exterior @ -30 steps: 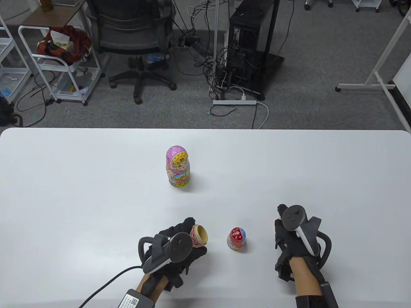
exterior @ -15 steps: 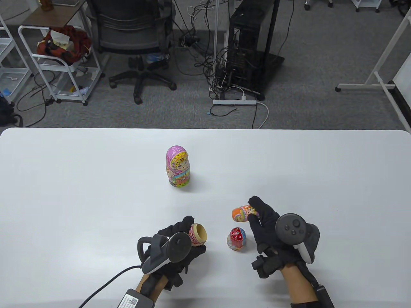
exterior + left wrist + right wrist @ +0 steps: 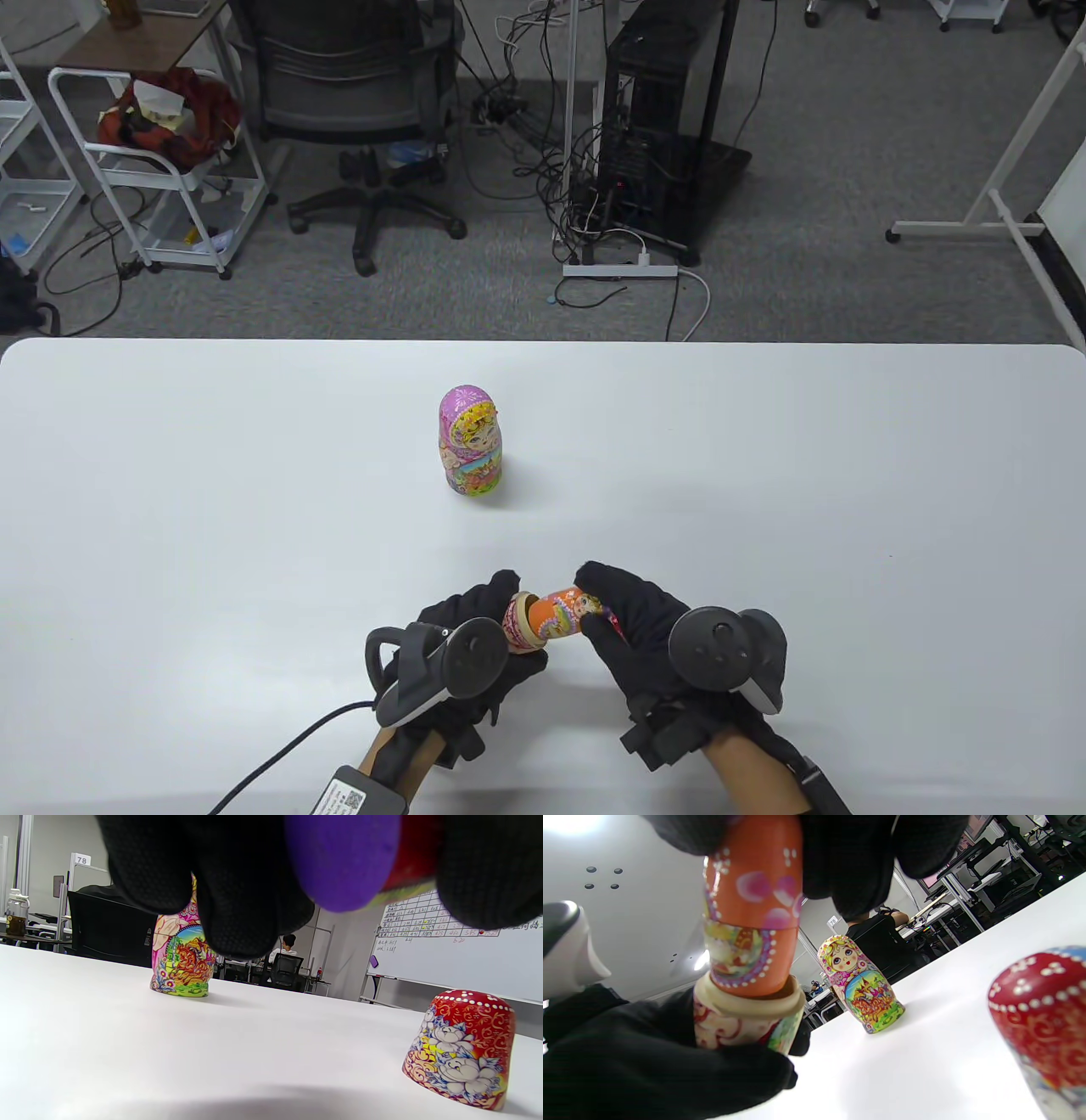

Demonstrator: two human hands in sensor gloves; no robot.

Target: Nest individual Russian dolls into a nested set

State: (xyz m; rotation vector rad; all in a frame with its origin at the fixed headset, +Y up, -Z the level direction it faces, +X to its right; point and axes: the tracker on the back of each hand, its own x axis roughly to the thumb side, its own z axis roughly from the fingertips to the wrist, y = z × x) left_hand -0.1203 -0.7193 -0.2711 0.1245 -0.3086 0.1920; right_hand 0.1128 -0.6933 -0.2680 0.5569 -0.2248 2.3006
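Table view: your white worktop [image 3: 212,509] carries a tall pink painted wooden doll [image 3: 470,441], closed and upright, mid-worktop, well apart from your hands. Your left hand [image 3: 462,654] has its grip curled around an open red-and-cream doll bottom half [image 3: 519,624], hollow mouth facing right. Your right hand [image 3: 645,632] grips a small orange painted doll [image 3: 567,613], lying sideways, its base end at or just inside that mouth; how deep, cannot tell. Left wrist view: a red floral doll top half [image 3: 460,1050] sits rim-down on the worktop, hidden under your right hand in the table view.
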